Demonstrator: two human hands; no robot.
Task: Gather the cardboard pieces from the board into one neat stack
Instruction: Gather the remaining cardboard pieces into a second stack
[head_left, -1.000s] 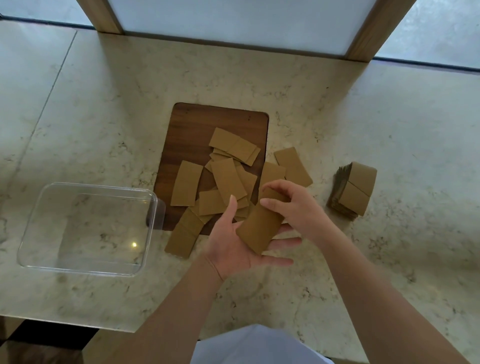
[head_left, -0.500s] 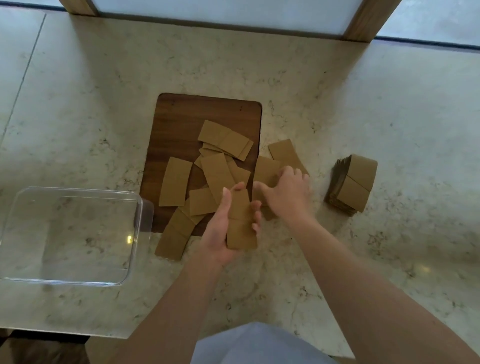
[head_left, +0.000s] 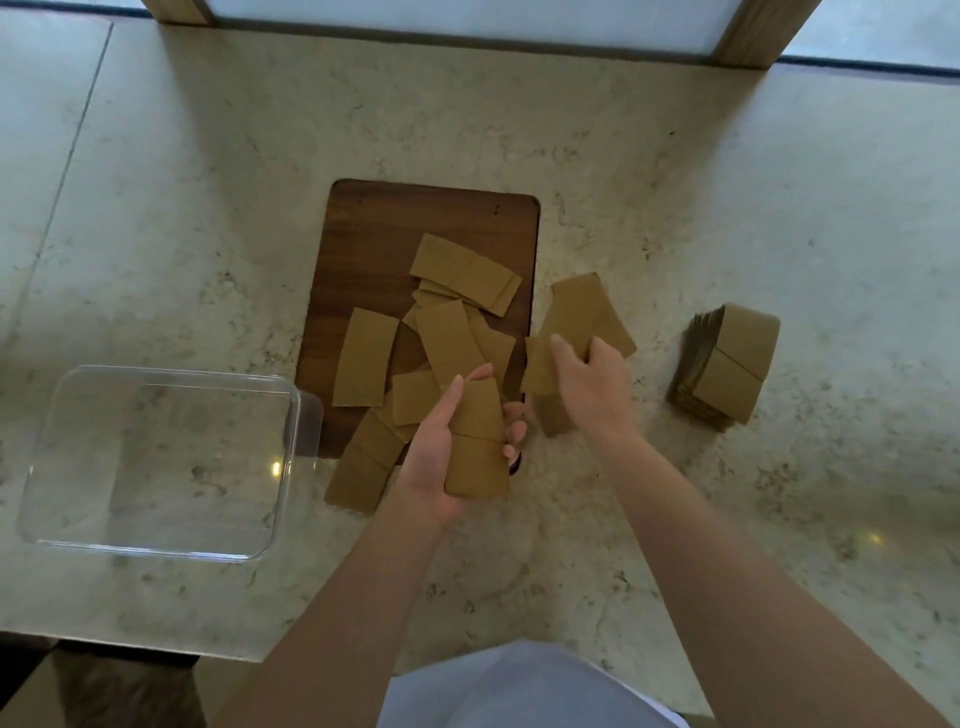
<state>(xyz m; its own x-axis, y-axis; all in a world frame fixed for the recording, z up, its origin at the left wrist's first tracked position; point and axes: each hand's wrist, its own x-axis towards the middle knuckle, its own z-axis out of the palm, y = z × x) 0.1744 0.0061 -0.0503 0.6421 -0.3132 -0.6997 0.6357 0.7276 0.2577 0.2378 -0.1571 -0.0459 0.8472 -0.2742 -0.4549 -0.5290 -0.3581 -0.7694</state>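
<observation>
Several brown cardboard pieces (head_left: 447, 338) lie scattered over the near half of a dark wooden board (head_left: 379, 239). My left hand (head_left: 441, 457) holds a small stack of cardboard pieces (head_left: 475, 447) upright over the board's near right corner. My right hand (head_left: 592, 379) pinches one cardboard piece (head_left: 540, 364) just right of the board, its edge lifted. Another loose piece (head_left: 582, 312) lies behind that hand on the counter. One piece (head_left: 363, 467) hangs off the board's near edge.
A tidy stack of cardboard pieces (head_left: 727, 364) sits on the marble counter (head_left: 675, 182) to the right. A clear plastic container (head_left: 156, 462) stands left of the board, near the counter's front edge.
My right hand has closed on a piece beside the board and raised its edge. My left hand keeps its stack, turned more upright. The camera has tilted slightly.
</observation>
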